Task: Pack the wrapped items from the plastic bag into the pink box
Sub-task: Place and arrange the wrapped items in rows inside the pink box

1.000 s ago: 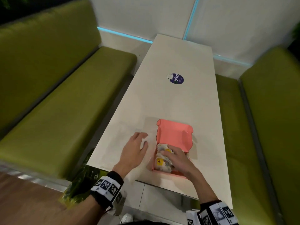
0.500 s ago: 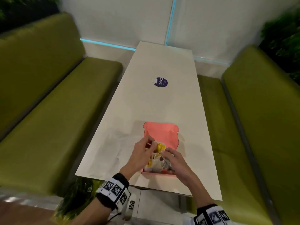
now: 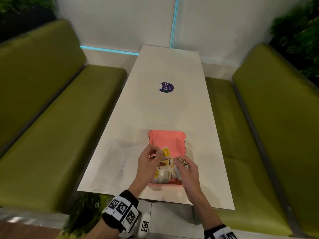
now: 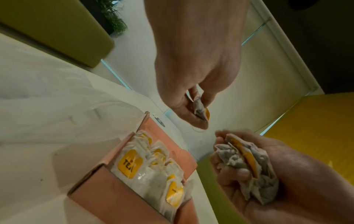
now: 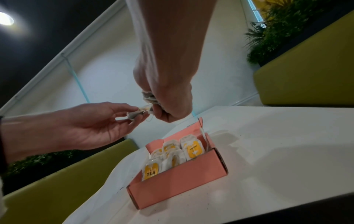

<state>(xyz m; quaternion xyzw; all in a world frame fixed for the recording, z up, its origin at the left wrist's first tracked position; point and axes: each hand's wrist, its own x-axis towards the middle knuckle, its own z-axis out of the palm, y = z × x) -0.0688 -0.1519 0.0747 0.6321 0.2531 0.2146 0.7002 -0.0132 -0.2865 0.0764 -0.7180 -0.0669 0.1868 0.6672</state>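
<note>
Hands meet directly above the far half of the pink box (image 3: 167, 183), and that vertical relation is what the coming move turns on: the box lies straight below and slightly toward the person, its long axis running away from them along the white table (image 3: 155, 109), with the lid flap standing up at the far end. The left hand (image 3: 148, 165) pinches a single wrapped tea bag (image 3: 165, 152) between thumb and fingertips, the bag's yellow label facing up. The right hand (image 3: 187, 171) is curled round a small bunch of crumpled wrapped items (image 4: 249, 163), thumb pressed over them. The two hands are almost touching, and a thin thread appears to run between the pinched bag and the bunch, though it is too fine to be sure. Both hands hover about equally near the box; I judge the left, holding just one bag, to be the better placed to drop it in. Inside the box stand several wrapped tea bags (image 5: 172, 157) on edge, in rows, yellow labels showing, filling most of it; a little room seems left at the far end. The plastic bag (image 4: 63, 106) lies crumpled on the table just beside the box, on its left.
</note>
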